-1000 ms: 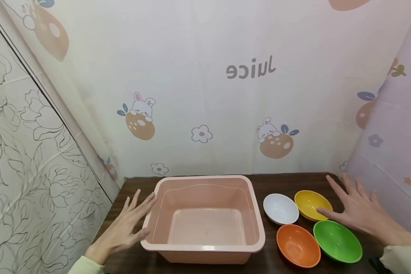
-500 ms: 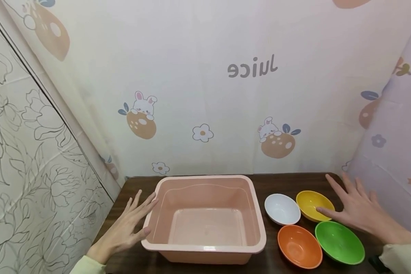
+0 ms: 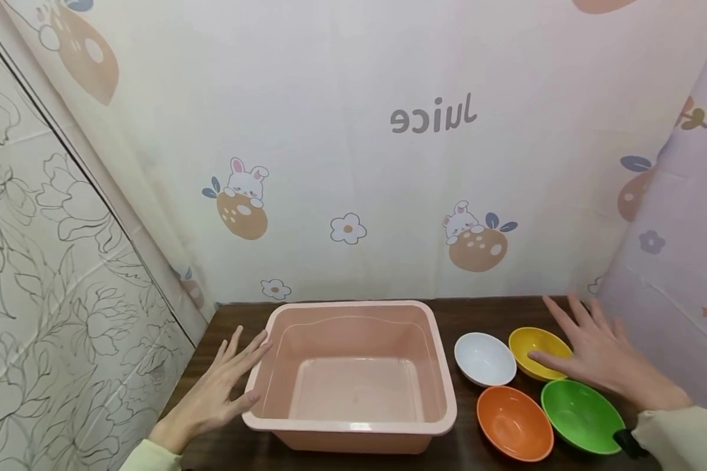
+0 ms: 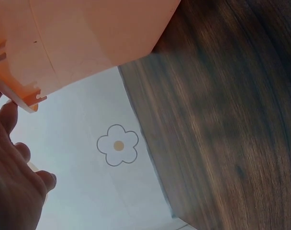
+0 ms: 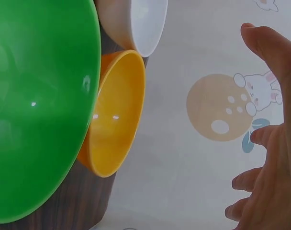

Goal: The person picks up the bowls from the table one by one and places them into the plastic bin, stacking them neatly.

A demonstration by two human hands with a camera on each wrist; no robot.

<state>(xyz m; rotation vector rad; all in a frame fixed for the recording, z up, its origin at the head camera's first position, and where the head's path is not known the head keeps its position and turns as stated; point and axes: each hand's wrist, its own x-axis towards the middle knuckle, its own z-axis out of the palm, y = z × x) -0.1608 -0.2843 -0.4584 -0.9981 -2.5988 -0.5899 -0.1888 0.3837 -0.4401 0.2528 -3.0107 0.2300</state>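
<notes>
My left hand (image 3: 215, 386) rests with spread fingers at the left rim of a pink plastic basin (image 3: 353, 428); in the left wrist view its fingertips are right at the rim of the basin (image 4: 97, 33). Holding nothing, my right hand (image 3: 595, 353) hovers with fingers spread over the yellow bowl (image 3: 530, 350) and the green bowl (image 3: 583, 418). An orange bowl (image 3: 514, 425) and a white bowl (image 3: 484, 360) stand nearer the basin. From the right wrist, the green bowl (image 5: 35, 110) looms large, the yellow bowl (image 5: 117, 115) behind it, and the fingers stay apart from both.
Everything stands on a dark wooden table (image 3: 448, 451). A pale curtain (image 3: 342, 131) printed with bunnies and fruit hangs right behind it. Floral cloth (image 3: 65, 275) closes off the left side, and another printed cloth (image 3: 677, 261) the right.
My right hand has shifted a little to the left, over the yellow and green bowls. The left hand, the basin and the bowls stay where they were.
</notes>
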